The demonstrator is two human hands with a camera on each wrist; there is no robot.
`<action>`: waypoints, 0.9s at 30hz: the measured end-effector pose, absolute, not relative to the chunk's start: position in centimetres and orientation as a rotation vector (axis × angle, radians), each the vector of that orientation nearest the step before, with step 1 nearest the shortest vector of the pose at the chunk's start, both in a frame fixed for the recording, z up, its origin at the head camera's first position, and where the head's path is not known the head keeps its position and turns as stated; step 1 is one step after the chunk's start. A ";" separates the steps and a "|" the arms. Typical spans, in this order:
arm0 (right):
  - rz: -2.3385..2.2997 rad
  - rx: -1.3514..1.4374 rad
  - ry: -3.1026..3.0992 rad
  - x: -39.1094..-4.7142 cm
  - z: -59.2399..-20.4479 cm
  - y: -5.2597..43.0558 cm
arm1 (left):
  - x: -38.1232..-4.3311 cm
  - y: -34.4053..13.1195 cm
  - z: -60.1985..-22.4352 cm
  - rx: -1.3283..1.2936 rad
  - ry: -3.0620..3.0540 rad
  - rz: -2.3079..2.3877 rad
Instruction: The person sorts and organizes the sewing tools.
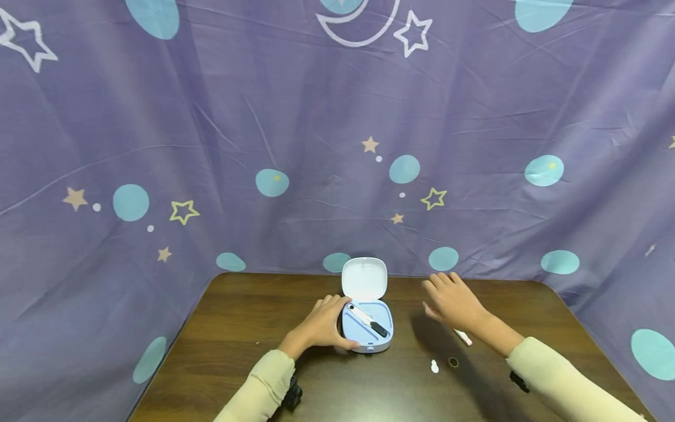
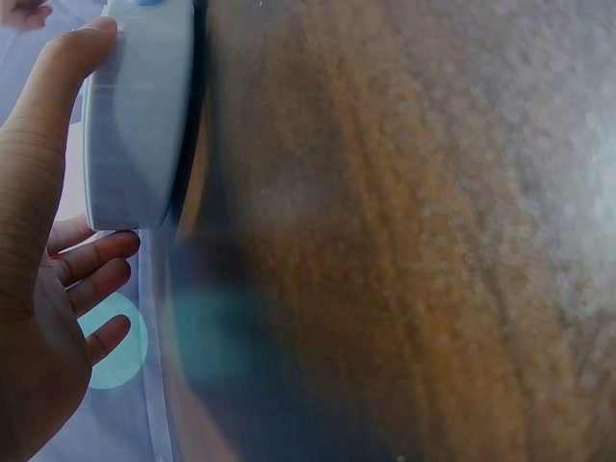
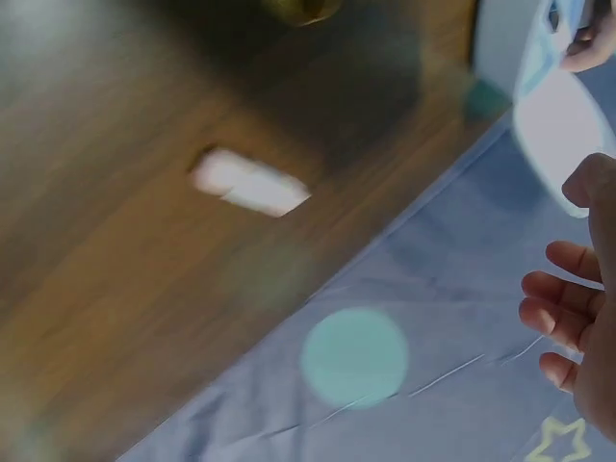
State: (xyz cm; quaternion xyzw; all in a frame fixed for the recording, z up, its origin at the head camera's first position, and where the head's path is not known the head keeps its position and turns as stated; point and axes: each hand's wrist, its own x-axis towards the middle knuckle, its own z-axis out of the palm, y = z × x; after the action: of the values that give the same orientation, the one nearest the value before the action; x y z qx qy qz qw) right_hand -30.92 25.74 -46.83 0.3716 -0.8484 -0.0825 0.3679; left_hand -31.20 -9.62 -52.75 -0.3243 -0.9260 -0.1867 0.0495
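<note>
A small light-blue case (image 1: pixel 354 335) stands on the table, its white lid (image 1: pixel 364 280) raised at the back. Inside it a slim white tool with a black end (image 1: pixel 368 319) lies slantwise. My left hand (image 1: pixel 323 324) grips the case's left side, thumb at the front corner and fingers at the back. The left wrist view shows the thumb pressed to the pale case wall (image 2: pixel 140 115). My right hand (image 1: pixel 452 300) hovers in the air right of the case, fingers loosely bent and holding nothing. Below it lies a short white stick-like piece (image 1: pixel 463 337), partly hidden by the forearm.
A little white piece of two joined rounds (image 1: pixel 435 366) and a dark-centred ring (image 1: pixel 453 362) lie on the brown wooden table (image 1: pixel 253 328), right of the case. Behind the table's far edge hangs a purple cloth (image 1: pixel 316 223) with stars and dots.
</note>
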 end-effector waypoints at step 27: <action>-0.262 0.964 -2.427 -28.6 -53.0 33.2 | -31.3 -9.6 -52.8 -0.985 -2.844 -0.574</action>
State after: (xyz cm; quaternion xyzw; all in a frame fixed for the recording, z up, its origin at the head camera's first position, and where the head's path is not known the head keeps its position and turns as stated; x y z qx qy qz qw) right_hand -28.61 33.21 -52.96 0.3551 -0.8940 -0.0966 0.2554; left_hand -31.34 -9.58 -52.77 -0.3214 -0.9275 -0.1871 0.0386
